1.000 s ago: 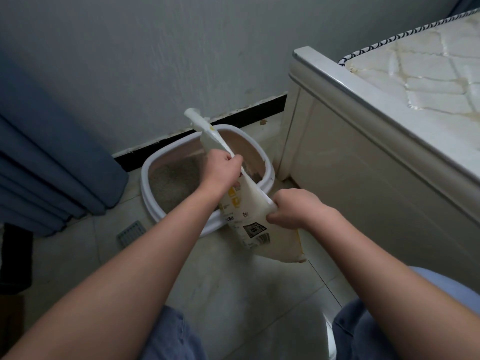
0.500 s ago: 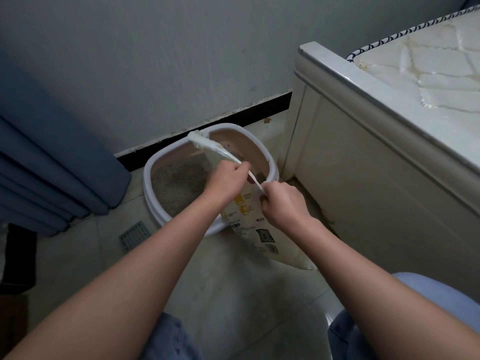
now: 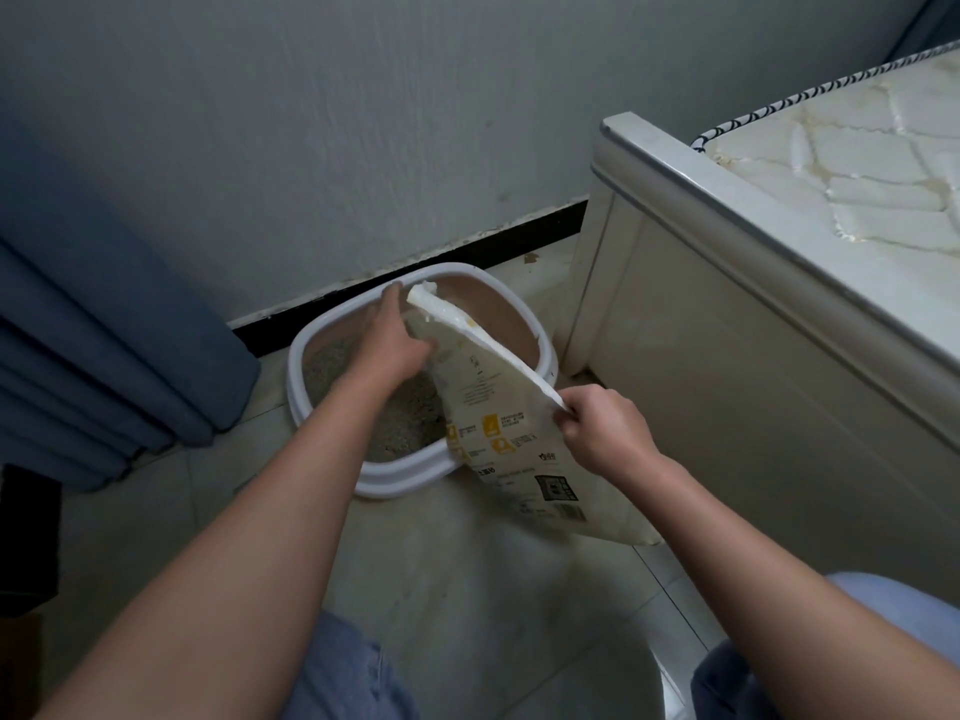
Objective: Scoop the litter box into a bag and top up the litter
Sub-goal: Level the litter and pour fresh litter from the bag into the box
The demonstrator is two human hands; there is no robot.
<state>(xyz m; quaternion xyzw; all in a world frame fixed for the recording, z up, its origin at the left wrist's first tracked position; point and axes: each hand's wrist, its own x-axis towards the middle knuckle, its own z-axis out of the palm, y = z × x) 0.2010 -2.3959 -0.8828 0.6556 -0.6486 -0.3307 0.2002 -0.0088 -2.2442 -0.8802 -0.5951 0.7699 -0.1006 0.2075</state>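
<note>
The right hand [image 3: 602,433] fingers pinch the white printed litter bag [image 3: 498,423] top; the left hand [image 3: 395,340], fingers straight, props its side, so it leans over the white oval litter box [image 3: 322,345], ready to pour

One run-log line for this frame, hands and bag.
left hand: on litter bag side | right hand: pinches bag's top edge | bag: over litter box

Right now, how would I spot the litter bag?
Find the white bed frame by the wall; the litter box sits on the floor beside it. The bag leans over the box, cream with yellow squares, both hands on it.
</note>
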